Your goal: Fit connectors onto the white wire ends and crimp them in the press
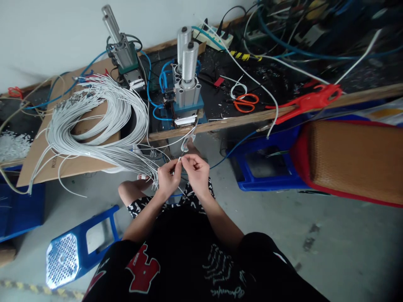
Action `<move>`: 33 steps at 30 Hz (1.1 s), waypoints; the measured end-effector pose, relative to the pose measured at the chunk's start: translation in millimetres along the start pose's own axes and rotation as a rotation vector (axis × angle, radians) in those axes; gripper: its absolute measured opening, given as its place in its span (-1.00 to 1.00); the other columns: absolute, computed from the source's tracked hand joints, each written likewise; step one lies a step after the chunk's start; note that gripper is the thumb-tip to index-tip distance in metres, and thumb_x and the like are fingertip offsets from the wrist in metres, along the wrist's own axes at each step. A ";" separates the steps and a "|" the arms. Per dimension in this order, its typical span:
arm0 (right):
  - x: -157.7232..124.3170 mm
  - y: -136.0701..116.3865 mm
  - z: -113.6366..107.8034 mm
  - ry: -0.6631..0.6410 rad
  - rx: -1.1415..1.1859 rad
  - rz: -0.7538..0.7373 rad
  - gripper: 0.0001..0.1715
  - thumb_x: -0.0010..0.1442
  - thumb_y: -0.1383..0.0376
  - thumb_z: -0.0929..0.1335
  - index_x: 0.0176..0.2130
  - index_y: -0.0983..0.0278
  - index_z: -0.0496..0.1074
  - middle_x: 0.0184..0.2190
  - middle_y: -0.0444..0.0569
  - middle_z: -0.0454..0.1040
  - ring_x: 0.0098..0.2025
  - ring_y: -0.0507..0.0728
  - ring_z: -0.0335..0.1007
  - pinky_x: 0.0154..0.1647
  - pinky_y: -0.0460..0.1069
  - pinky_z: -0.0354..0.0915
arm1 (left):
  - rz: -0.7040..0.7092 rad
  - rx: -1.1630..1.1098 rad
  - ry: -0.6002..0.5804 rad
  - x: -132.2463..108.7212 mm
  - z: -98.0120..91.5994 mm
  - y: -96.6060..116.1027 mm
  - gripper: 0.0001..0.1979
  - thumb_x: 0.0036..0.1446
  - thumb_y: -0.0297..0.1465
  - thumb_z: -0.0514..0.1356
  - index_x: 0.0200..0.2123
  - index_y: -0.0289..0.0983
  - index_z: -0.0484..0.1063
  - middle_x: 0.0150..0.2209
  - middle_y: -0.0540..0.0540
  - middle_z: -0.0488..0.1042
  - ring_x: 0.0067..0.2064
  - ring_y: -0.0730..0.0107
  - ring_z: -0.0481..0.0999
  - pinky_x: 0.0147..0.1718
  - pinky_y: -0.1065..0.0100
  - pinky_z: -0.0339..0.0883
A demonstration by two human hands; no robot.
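The left grip [169, 178] and right grip [197, 171] met just in front of the bench [226, 123], fingertips of both pinched on a small white wire end [180, 159], its finer detail too small to tell. A thick bundle of white wires [129, 156] lay looped over cardboard [40, 168], its loose ends near the left grip. Beyond stood a metal press [188, 95]; orange-handled scissors [244, 111] lay beside it.
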State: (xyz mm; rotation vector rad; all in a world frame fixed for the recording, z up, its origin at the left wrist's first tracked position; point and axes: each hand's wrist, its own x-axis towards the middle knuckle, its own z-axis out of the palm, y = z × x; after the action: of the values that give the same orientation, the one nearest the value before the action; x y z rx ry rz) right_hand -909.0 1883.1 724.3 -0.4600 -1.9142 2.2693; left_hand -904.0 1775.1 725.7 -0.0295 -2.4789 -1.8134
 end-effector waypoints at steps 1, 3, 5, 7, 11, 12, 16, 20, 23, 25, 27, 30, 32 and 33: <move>-0.6 0.1 0.1 0.007 -0.024 -0.020 -0.71 0.16 0.06 0.48 -0.33 0.24 0.56 -0.62 -0.29 0.02 -0.56 -0.05 -0.08 -0.52 -0.07 -0.07 | 0.003 0.005 -0.001 -0.2 0.0 -0.4 -0.66 0.36 -0.21 0.15 -0.18 -0.32 0.65 -0.34 -0.09 0.65 -0.40 0.42 0.53 -0.39 0.42 0.34; -0.9 0.4 0.5 0.016 -0.025 -0.018 -0.70 0.17 0.05 0.47 -0.32 0.25 0.55 -0.62 -0.29 0.03 -0.55 -0.06 -0.08 -0.52 -0.07 -0.07 | 0.008 0.023 -0.003 -0.7 0.0 -1.2 -0.66 0.36 -0.22 0.15 -0.16 -0.32 0.65 -0.32 -0.10 0.66 -0.39 0.41 0.53 -0.37 0.42 0.35; 0.1 1.2 1.0 0.011 0.018 0.026 -0.67 0.15 0.02 0.48 -0.32 0.25 0.54 -0.62 -0.29 0.05 -0.56 -0.06 -0.07 -0.53 -0.07 -0.07 | 0.009 0.048 -0.002 -0.9 -0.1 -1.8 -0.66 0.37 -0.21 0.15 -0.16 -0.32 0.65 -0.33 -0.10 0.65 -0.39 0.41 0.52 -0.36 0.41 0.34; 1.9 1.7 1.4 0.000 0.075 0.087 -0.63 0.11 -0.01 0.49 -0.32 0.24 0.53 -0.62 -0.29 0.07 -0.57 -0.06 -0.07 -0.55 -0.07 -0.08 | 0.006 0.069 -0.001 -1.0 0.0 -2.1 -0.65 0.37 -0.20 0.14 -0.17 -0.31 0.65 -0.35 -0.10 0.65 -0.41 0.42 0.50 -0.37 0.41 0.33; 4.1 -0.1 1.0 -0.028 0.159 0.194 -0.54 0.03 -0.07 0.53 -0.32 0.24 0.52 -0.65 -0.30 0.10 -0.61 -0.08 -0.10 -0.59 -0.08 -0.12 | -0.002 0.077 -0.003 -1.2 0.8 -2.5 -0.63 0.37 -0.19 0.13 -0.18 -0.30 0.66 -0.35 -0.09 0.65 -0.42 0.41 0.49 -0.37 0.40 0.35; 4.0 -0.7 0.7 -0.033 0.178 0.215 -0.53 0.02 -0.08 0.53 -0.32 0.24 0.52 -0.66 -0.30 0.10 -0.62 -0.09 -0.11 -0.60 -0.08 -0.14 | -0.002 0.075 -0.003 -1.3 1.0 -2.5 -0.63 0.37 -0.18 0.13 -0.18 -0.30 0.66 -0.34 -0.10 0.65 -0.42 0.40 0.50 -0.37 0.39 0.36; 2.1 -1.4 -0.6 -0.051 0.216 0.263 -0.50 0.04 -0.11 0.52 -0.30 0.25 0.54 -0.68 -0.31 0.11 -0.65 -0.10 -0.13 -0.62 -0.08 -0.20 | -0.006 0.060 0.001 -1.4 1.9 -3.3 -0.64 0.37 -0.19 0.14 -0.16 -0.28 0.66 -0.27 -0.13 0.67 -0.36 0.36 0.54 -0.31 0.38 0.38; 3.2 1.4 -0.2 -0.081 0.190 0.266 -0.53 -0.02 -0.04 0.55 -0.28 0.27 0.57 -0.65 -0.28 0.20 -0.62 -0.10 -0.07 -0.61 -0.08 -0.16 | -0.019 0.058 -0.023 0.3 3.2 -5.9 -0.64 0.37 -0.20 0.13 -0.18 -0.30 0.64 -0.32 -0.10 0.64 -0.39 0.40 0.50 -0.35 0.40 0.33; 8.6 3.6 -0.2 -0.067 0.186 0.252 -0.57 -0.08 0.02 0.58 -0.35 0.28 0.56 -0.62 -0.26 0.24 -0.59 -0.10 -0.03 -0.59 -0.08 -0.10 | -0.032 0.063 -0.095 2.7 2.4 -8.7 -0.61 0.39 -0.18 0.09 -0.22 -0.31 0.62 -0.41 -0.07 0.58 -0.46 0.44 0.41 -0.41 0.41 0.26; 13.6 4.6 -1.5 -0.065 0.195 0.274 -0.57 -0.08 0.02 0.58 -0.38 0.29 0.54 -0.63 -0.26 0.23 -0.60 -0.10 -0.04 -0.59 -0.07 -0.12 | -0.028 0.068 -0.147 3.8 -0.3 -11.0 -0.59 0.40 -0.17 0.07 -0.20 -0.32 0.62 -0.44 -0.05 0.55 -0.47 0.46 0.37 -0.43 0.42 0.24; 18.9 5.4 -4.1 -0.069 0.209 0.299 -0.57 -0.08 0.01 0.58 -0.37 0.28 0.54 -0.66 -0.29 0.20 -0.63 -0.11 -0.10 -0.60 -0.07 -0.18 | -0.014 0.068 -0.175 3.9 -4.6 -13.7 -0.59 0.40 -0.16 0.07 -0.13 -0.32 0.62 -0.44 -0.05 0.54 -0.47 0.46 0.38 -0.42 0.43 0.23; 25.8 6.7 -8.5 -0.113 0.215 0.304 -0.56 -0.08 0.01 0.59 -0.35 0.29 0.56 -0.70 -0.33 0.12 -0.65 -0.12 -0.18 -0.59 -0.06 -0.25 | -0.017 0.057 -0.191 2.6 -11.3 -18.2 -0.59 0.40 -0.16 0.08 -0.10 -0.32 0.61 -0.48 -0.01 0.50 -0.48 0.48 0.38 -0.43 0.44 0.22; 29.3 7.5 -10.7 -0.165 0.213 0.296 -0.55 -0.07 0.00 0.58 -0.34 0.30 0.58 -0.72 -0.34 0.09 -0.65 -0.12 -0.20 -0.58 -0.05 -0.26 | -0.038 0.026 -0.201 2.1 -14.0 -20.3 -0.59 0.40 -0.15 0.09 -0.10 -0.31 0.62 -0.50 0.01 0.47 -0.50 0.49 0.37 -0.46 0.45 0.20; 30.6 7.9 -11.5 -0.185 0.212 0.291 -0.54 -0.07 0.00 0.58 -0.32 0.30 0.60 -0.72 -0.34 0.09 -0.65 -0.12 -0.20 -0.58 -0.05 -0.26 | -0.048 0.003 -0.207 2.1 -14.6 -20.9 -0.59 0.40 -0.14 0.09 -0.10 -0.31 0.62 -0.51 0.01 0.46 -0.50 0.49 0.36 -0.46 0.45 0.20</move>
State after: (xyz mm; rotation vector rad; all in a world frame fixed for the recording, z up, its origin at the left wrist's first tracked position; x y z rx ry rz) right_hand -933.5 1901.5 710.6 -0.5480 -1.7521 2.7534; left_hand -906.7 1754.7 710.3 -0.1663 -2.6404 -1.9163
